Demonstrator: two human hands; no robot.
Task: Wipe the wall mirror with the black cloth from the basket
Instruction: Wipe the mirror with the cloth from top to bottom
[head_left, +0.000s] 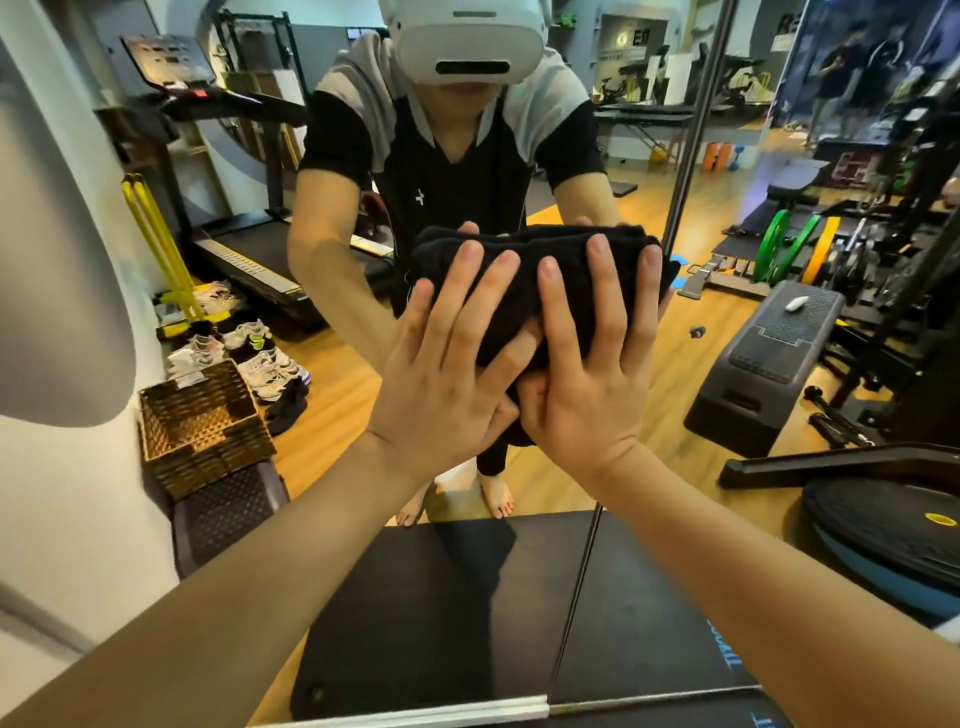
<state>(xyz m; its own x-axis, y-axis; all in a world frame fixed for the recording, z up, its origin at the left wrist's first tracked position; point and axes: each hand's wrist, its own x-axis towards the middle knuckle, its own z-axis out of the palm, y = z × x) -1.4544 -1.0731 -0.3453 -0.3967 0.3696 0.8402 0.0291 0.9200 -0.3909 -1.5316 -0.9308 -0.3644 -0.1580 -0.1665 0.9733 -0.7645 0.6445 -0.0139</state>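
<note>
Black cloth (524, 280) under both hands, left (447, 384), right (592, 384), against mirror (727, 364)

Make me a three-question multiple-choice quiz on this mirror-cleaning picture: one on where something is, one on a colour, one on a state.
1. Where does the brown woven wicker basket sit?
A. lower left, by the white wall
B. on the grey step platform
C. on the treadmill

2. What colour is the folded cloth on the wall mirror?
A. white
B. black
C. yellow

3. How do the left hand and right hand meet the cloth?
A. only one hand touches it
B. both hang clear of it
C. both press it with spread fingers

Answers: 1 A, the basket stands low beside the wall; 2 B, the cloth is plainly black; 3 C, both hands lie flat on it, fingers straight.
</note>
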